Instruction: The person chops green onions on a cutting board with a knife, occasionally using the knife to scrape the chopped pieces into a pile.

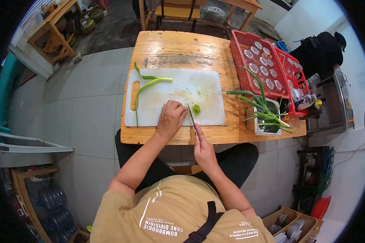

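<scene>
A white cutting board (pixel 207 87) lies on a wooden table (pixel 178 48). My left hand (pixel 171 117) rests curled on the board's near edge, pressing down on green onion that its fingers mostly hide. My right hand (pixel 202 150) grips a knife (pixel 192 116) whose blade stands just right of the left fingers. A small pile of chopped green onion (pixel 196 108) sits beside the blade. A long green onion stalk (pixel 147 85) lies across the board's left end.
A steel container (pixel 256 123) holding green onion stalks (pixel 260 106) stands right of the board. Red crates (pixel 239 60) with small cups sit at the table's far right. A person in black (pixel 324 50) stands by a steel counter (pixel 332 105).
</scene>
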`<state>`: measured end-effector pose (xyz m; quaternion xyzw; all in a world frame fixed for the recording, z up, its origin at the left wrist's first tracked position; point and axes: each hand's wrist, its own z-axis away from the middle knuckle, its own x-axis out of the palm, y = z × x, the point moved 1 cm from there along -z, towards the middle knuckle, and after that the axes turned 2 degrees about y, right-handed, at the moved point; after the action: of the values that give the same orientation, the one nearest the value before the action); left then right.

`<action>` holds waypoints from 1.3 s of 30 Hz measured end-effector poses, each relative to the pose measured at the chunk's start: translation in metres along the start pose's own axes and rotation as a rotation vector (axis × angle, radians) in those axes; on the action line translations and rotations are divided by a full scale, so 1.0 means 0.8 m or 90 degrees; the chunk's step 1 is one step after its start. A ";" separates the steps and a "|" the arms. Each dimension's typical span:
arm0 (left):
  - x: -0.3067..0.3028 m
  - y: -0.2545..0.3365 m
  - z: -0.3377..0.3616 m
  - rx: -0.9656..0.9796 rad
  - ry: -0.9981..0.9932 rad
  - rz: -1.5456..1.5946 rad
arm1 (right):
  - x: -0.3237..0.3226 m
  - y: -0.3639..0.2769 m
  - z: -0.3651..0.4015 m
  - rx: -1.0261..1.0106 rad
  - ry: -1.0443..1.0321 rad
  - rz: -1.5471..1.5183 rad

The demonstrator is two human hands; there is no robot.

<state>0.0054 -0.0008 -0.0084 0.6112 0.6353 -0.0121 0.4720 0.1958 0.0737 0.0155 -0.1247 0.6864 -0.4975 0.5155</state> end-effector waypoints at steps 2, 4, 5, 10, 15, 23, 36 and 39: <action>-0.001 0.002 0.001 -0.012 0.002 -0.003 | -0.001 0.007 0.012 -0.055 0.050 -0.018; 0.000 0.002 0.000 -0.007 -0.010 -0.002 | -0.017 -0.017 0.015 0.080 -0.021 -0.056; 0.002 0.002 -0.003 -0.006 -0.011 0.001 | -0.016 -0.014 0.014 0.085 -0.024 -0.075; 0.004 0.003 -0.006 0.003 -0.025 0.005 | -0.013 -0.015 0.014 0.078 -0.021 -0.088; 0.004 0.001 -0.003 0.007 -0.023 0.003 | -0.010 -0.011 0.016 0.067 -0.026 -0.112; 0.007 0.000 -0.004 -0.001 -0.031 -0.008 | 0.014 0.002 -0.014 0.000 0.035 -0.088; 0.001 0.010 -0.004 -0.018 -0.024 -0.022 | 0.007 0.004 -0.012 0.019 0.027 -0.022; 0.003 0.006 -0.005 -0.016 -0.030 -0.008 | 0.002 0.004 0.000 -0.008 0.055 -0.036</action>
<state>0.0072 0.0046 -0.0048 0.6009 0.6279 -0.0214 0.4942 0.1960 0.0739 0.0122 -0.1257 0.7074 -0.5128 0.4700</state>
